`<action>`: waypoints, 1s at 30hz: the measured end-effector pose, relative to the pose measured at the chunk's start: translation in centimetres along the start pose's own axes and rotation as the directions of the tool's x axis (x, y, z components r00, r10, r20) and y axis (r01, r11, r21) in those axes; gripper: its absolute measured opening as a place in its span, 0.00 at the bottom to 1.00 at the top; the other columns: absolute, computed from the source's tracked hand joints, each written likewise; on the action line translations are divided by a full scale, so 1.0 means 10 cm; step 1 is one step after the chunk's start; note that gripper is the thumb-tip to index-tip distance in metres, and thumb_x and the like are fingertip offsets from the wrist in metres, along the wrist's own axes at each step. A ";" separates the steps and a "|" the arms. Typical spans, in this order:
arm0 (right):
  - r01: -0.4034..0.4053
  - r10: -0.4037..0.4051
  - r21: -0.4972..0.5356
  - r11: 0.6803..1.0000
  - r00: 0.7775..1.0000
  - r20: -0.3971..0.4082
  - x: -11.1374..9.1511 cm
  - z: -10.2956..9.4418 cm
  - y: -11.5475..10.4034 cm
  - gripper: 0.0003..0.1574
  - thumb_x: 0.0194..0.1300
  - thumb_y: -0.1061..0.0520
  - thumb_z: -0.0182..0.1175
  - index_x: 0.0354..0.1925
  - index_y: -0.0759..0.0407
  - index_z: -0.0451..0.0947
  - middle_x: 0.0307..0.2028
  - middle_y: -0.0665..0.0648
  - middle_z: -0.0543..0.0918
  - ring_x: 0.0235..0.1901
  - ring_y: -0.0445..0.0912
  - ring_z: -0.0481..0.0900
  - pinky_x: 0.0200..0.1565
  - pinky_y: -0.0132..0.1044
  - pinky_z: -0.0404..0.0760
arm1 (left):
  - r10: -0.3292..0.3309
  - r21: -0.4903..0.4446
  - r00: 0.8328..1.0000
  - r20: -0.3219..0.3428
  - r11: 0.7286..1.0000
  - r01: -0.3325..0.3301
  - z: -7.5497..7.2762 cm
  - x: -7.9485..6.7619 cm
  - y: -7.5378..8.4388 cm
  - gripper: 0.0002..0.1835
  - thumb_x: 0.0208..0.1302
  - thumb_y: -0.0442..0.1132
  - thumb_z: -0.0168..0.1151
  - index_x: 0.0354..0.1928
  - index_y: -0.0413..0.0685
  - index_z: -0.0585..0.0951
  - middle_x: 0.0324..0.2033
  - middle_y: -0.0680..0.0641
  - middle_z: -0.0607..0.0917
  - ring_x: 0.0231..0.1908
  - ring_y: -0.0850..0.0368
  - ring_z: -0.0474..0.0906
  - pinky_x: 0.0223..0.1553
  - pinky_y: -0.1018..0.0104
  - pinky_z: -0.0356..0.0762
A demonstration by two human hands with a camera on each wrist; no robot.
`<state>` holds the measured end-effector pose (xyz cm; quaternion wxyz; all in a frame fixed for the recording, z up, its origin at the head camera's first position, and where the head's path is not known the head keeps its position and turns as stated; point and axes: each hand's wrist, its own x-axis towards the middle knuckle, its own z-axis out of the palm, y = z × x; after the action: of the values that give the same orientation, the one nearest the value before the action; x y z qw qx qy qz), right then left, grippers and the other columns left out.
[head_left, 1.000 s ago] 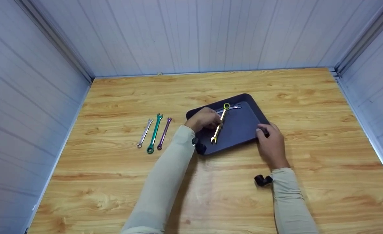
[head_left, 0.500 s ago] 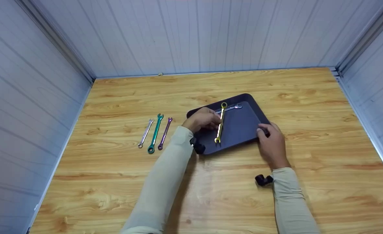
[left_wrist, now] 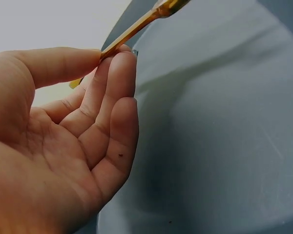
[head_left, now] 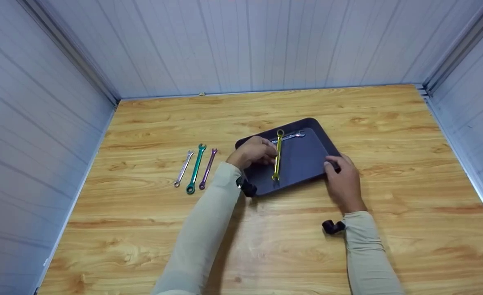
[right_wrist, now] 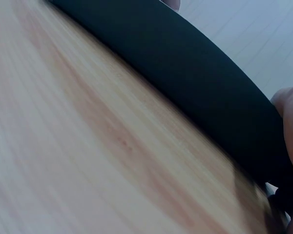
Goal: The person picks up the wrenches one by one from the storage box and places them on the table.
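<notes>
My left hand (head_left: 258, 151) pinches a gold combination wrench (head_left: 278, 155) by its shaft, over the dark tray (head_left: 303, 159). In the left wrist view, the thumb and fingertips meet on the wrench's shaft (left_wrist: 132, 30), and its shadow falls across the tray floor (left_wrist: 224, 126). A silver wrench (head_left: 295, 136) lies inside the tray along the far side, partly hidden behind the left hand. My right hand (head_left: 343, 180) grips the tray's near right corner, thumb on the rim. The right wrist view shows the tray's outer wall (right_wrist: 185, 73) and part of that hand at the right edge.
Left of the tray, three wrenches lie side by side on the wooden table (head_left: 143, 229): silver (head_left: 184, 169), green (head_left: 196, 168) and purple (head_left: 208, 169). White panel walls (head_left: 233, 45) enclose the table at the back and both sides.
The gold wrench has swung from a slant to nearly upright in the head view, its ring end shifting slightly left. The left hand has drifted a little left; the right hand and tray stay put.
</notes>
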<state>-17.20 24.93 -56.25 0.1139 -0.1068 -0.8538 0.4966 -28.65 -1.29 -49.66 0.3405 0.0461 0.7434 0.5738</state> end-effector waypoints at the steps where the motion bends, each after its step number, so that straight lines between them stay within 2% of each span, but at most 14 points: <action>1: 0.002 -0.002 0.000 1.000 1.000 -0.001 0.00 0.00 0.00 0.22 0.73 0.48 0.57 0.57 0.59 0.81 0.69 0.63 0.69 0.70 0.58 0.63 0.71 0.51 0.58 | 0.002 0.002 1.000 0.000 1.000 -0.002 0.00 -0.01 0.00 0.02 0.66 0.32 0.64 0.38 0.41 0.82 0.27 0.46 0.85 0.26 0.57 0.81 0.33 0.65 0.80; 8: 0.046 -0.046 -0.018 0.999 0.999 -0.014 0.00 0.00 0.02 0.21 0.73 0.49 0.58 0.55 0.61 0.82 0.65 0.62 0.73 0.68 0.58 0.65 0.69 0.52 0.60 | -0.003 -0.044 1.000 0.013 0.999 0.003 -0.01 -0.04 0.00 0.02 0.66 0.32 0.63 0.38 0.41 0.81 0.28 0.46 0.85 0.29 0.56 0.83 0.35 0.64 0.80; 18: 0.052 -0.052 -0.009 0.999 0.999 -0.009 0.01 0.00 0.01 0.21 0.73 0.50 0.58 0.55 0.61 0.82 0.64 0.62 0.74 0.68 0.57 0.66 0.69 0.52 0.60 | 0.002 -0.068 1.000 -0.004 0.998 -0.003 -0.01 -0.09 -0.01 0.03 0.66 0.32 0.63 0.38 0.39 0.81 0.28 0.46 0.85 0.29 0.56 0.83 0.32 0.66 0.80; 27: 0.037 -0.037 0.000 0.999 0.999 -0.005 0.00 0.00 -0.01 0.21 0.73 0.49 0.58 0.56 0.61 0.82 0.66 0.62 0.72 0.68 0.57 0.65 0.69 0.51 0.60 | 0.050 -0.108 0.999 -0.006 0.993 -0.050 -0.02 -0.18 -0.04 0.02 0.67 0.32 0.62 0.36 0.41 0.80 0.30 0.46 0.83 0.31 0.54 0.82 0.35 0.65 0.79; 30: 0.030 -0.030 -0.005 1.000 1.000 -0.007 0.00 0.00 -0.01 0.22 0.73 0.49 0.58 0.56 0.61 0.82 0.66 0.62 0.72 0.69 0.58 0.65 0.70 0.51 0.60 | 0.075 -0.128 0.997 0.001 0.989 -0.074 0.00 -0.20 -0.04 0.02 0.67 0.31 0.61 0.37 0.38 0.80 0.30 0.46 0.83 0.31 0.54 0.81 0.36 0.64 0.79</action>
<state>-17.18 24.92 -56.14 0.1243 -0.0959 -0.8560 0.4925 -27.02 -2.35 -49.15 0.3230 0.0536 0.7021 0.6323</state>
